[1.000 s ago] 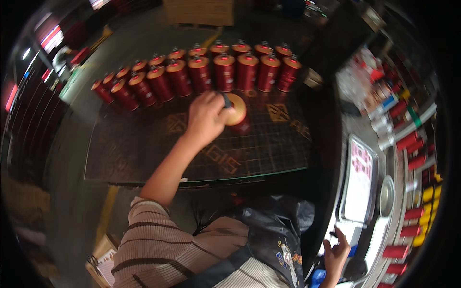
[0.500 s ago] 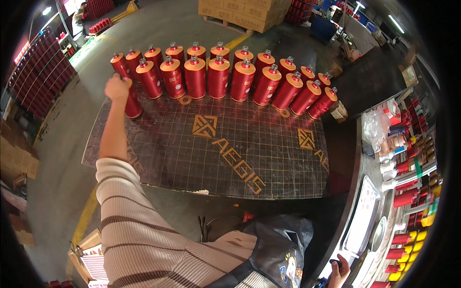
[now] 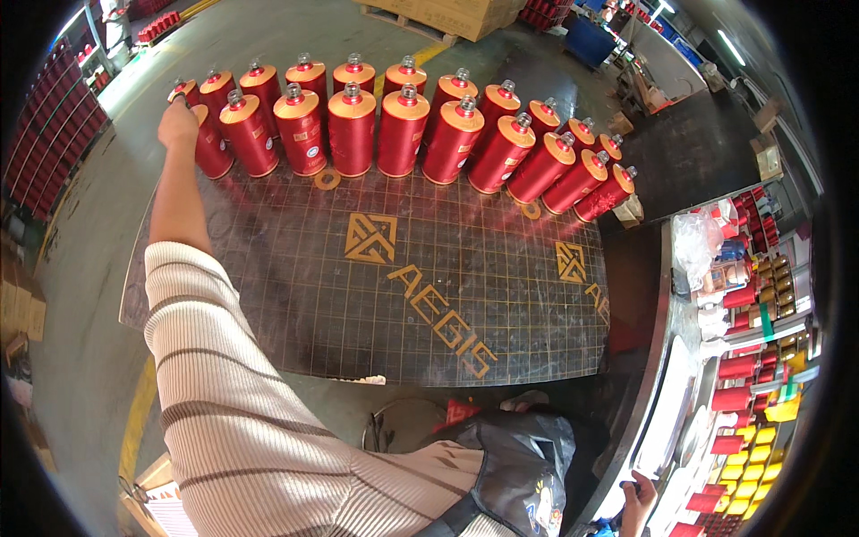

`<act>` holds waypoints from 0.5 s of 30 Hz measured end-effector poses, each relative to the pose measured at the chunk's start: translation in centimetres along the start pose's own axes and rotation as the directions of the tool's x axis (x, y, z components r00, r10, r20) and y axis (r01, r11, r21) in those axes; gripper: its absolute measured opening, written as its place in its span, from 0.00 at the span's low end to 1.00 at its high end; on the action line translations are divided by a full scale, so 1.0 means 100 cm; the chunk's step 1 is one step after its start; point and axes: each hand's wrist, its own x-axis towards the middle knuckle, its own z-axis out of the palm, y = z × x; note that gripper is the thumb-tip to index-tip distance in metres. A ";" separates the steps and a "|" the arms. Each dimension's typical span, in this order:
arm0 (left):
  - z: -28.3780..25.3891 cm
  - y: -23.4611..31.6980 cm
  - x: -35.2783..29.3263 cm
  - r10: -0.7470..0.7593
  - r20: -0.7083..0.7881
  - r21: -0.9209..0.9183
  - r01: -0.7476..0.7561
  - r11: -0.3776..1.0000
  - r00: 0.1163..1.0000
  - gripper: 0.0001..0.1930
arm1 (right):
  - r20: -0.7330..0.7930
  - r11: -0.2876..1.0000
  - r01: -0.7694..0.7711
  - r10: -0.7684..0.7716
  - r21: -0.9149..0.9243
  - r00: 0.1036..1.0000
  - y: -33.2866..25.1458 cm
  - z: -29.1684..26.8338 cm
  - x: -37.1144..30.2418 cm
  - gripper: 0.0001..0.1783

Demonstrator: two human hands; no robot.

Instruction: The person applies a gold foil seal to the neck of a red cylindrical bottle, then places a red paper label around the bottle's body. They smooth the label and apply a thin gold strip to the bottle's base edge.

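Observation:
Two curved rows of red bottles (image 3: pixel 351 139) with gold shoulders and clear tops stand upright on a black board (image 3: pixel 295 233). My left hand (image 3: pixel 178 127) is stretched out to the far left end of the rows. Its fingers are closed at the top of the leftmost front bottle (image 3: pixel 213 148), hiding that bottle's neck. This bottle stands beside the others in the front row. At the lower right my right hand (image 3: pixel 638 501) is by the edge of the workbench (image 3: pixel 658 358), its fingers bent around a small dark thing too unclear to name.
Gold rings (image 3: pixel 327 180) lie on the board near the front row. A white tray (image 3: pixel 667 421) and a clear plastic bag (image 3: pixel 695 242) are on the bench at right. Stacked cartons (image 3: pixel 447 16) stand behind, and a rack of red bottles (image 3: pixel 54 125) is at far left.
My left hand has moved farther away and left, and the bottle it held in front of the rows now stands in line at the left end. My right hand stays by the bench.

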 end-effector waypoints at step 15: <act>0.008 0.181 -0.089 0.205 -0.191 -0.550 -0.278 0.787 0.960 0.24 | -0.113 0.977 -0.199 0.190 -0.076 0.975 -0.051 0.004 -0.051 0.16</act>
